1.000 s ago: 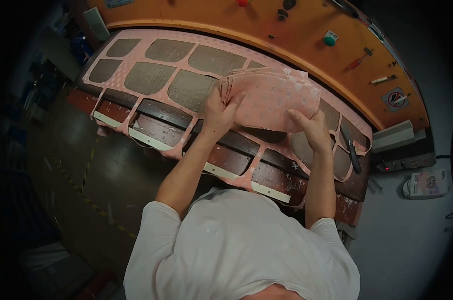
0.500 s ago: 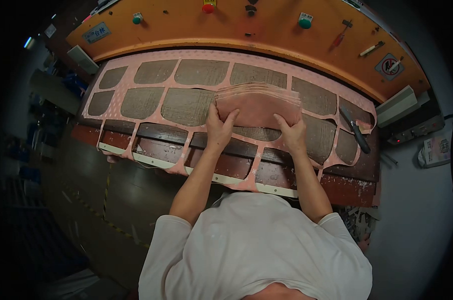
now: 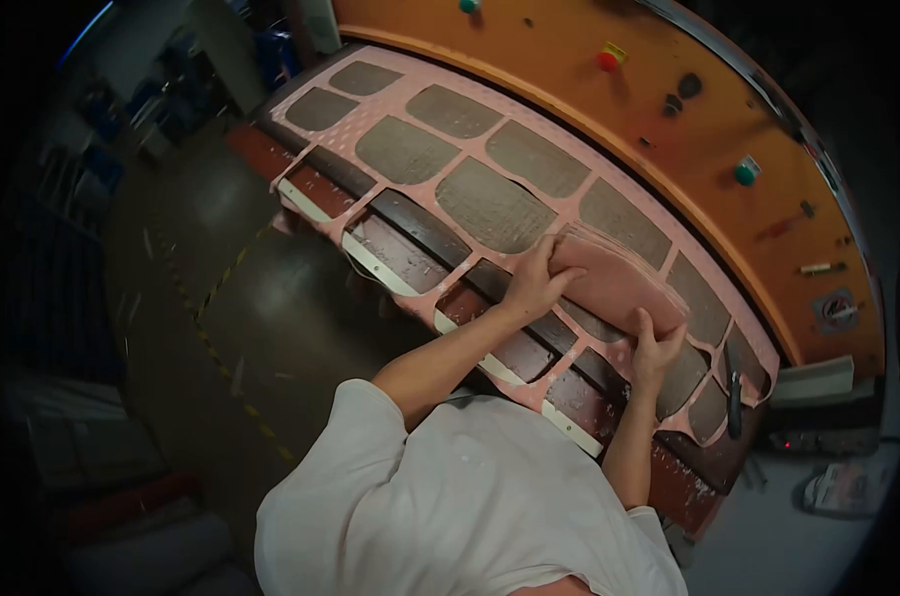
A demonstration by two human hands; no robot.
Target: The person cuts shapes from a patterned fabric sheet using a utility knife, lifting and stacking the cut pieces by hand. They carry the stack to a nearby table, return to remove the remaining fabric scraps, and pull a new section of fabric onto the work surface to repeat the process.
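Observation:
A stack of pink cut pieces (image 3: 614,278), several thin layers with curved edges, is held up over the work table. My left hand (image 3: 541,283) grips its left end, thumb on the near face and fingers behind. On the right end, my right hand (image 3: 657,348) is closed the same way. Beneath and around the stack lies a pink sheet (image 3: 432,191) full of cut-out openings, its strips hanging over the near edge. Through the openings shows a worn grey-brown surface (image 3: 495,204). A dark-handled knife (image 3: 734,397) rests at the sheet's right end.
Behind the table rises an orange machine panel (image 3: 688,129) with a red button (image 3: 609,62) and green buttons (image 3: 746,174). A pale bar (image 3: 380,263) runs along the table's near edge. Yellow-black tape (image 3: 212,348) marks the floor at left.
The view has turned, so the table now slants down to the right. Both hands still grip the stack, which is now tilted with its right end lower in view.

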